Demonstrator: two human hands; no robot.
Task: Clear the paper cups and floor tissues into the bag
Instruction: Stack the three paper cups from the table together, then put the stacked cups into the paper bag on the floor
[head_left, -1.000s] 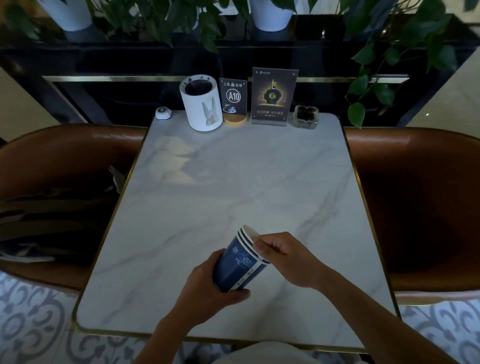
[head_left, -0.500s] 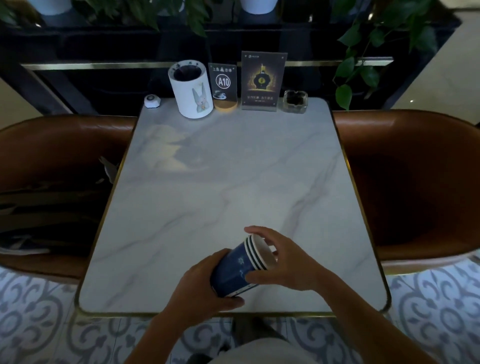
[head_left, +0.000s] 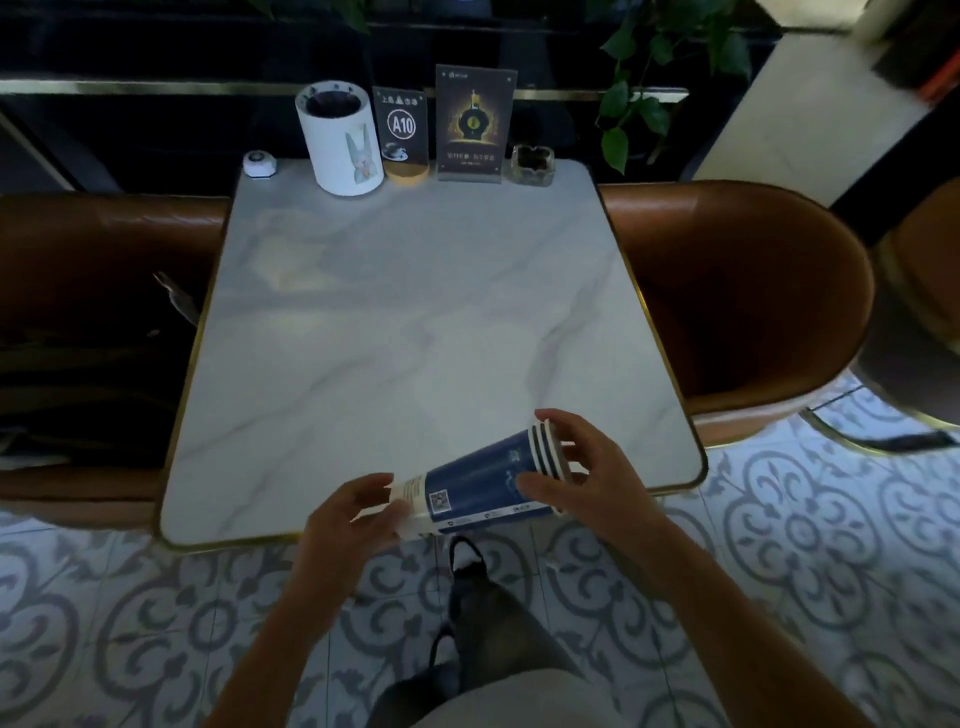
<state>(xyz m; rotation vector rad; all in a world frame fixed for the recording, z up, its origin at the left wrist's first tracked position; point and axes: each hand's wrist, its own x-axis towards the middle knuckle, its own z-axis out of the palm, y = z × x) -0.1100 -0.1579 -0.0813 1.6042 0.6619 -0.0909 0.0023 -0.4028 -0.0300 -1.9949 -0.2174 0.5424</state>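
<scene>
Fingers: left hand (head_left: 349, 519) curled round cup stack (head_left: 483, 480) base (tilted) | right hand (head_left: 587, 475) clasping rims

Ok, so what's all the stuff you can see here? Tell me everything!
paper cups: one nested stack, about four rims, blue and white, lying sideways in both hands at the table's near edge
table: one, white marble with gold rim, centre
white holder: one, rabbit picture, table's far edge
call button: one, white, far left corner
A10 sign: one, dark on a wooden base, beside the holder
advert stand: one, dark and gold, far edge
ashtray: one, glass, far right
chairs: brown, either side
plant leaves: green, behind
floor: patterned tiles
left hand: cup bases
right hand: cup rims
</scene>
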